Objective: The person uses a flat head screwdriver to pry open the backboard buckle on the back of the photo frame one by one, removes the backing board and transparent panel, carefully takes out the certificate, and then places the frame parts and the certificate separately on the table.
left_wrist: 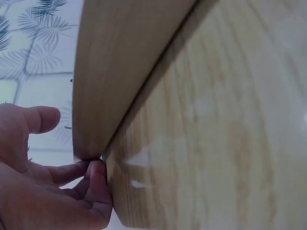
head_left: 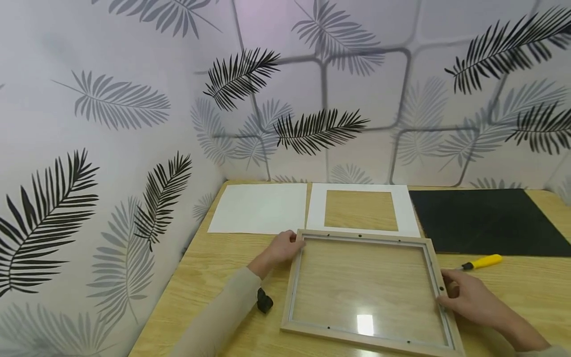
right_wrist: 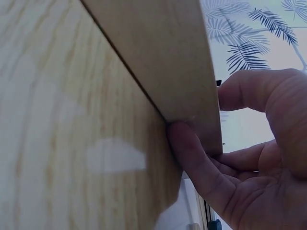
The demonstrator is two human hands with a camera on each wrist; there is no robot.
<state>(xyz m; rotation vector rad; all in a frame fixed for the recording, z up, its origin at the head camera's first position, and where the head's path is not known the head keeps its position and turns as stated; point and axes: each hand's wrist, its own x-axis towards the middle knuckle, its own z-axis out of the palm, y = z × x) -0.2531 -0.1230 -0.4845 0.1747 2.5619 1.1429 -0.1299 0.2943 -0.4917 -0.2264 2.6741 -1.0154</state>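
Observation:
A light wooden picture frame (head_left: 360,237) lies on the table, with a pale inner lip and several small dark fittings along its sides. Wood grain and a bright reflection show through its opening. My left hand (head_left: 282,248) holds the frame near its far left corner, and in the left wrist view fingertips (left_wrist: 98,184) meet its lower edge. On the opposite side my right hand (head_left: 475,300) grips the right rail. The right wrist view has its thumb (right_wrist: 242,91) at the upper edge and a finger (right_wrist: 184,143) against the outer side.
Behind the frame lie a white sheet (head_left: 260,208), a white mat with a rectangular window (head_left: 315,210) and a black board (head_left: 486,220). A yellow-handled tool (head_left: 486,261) rests by my right hand. A small black object (head_left: 264,301) sits beside my left forearm. Patterned walls (head_left: 294,168) border the table.

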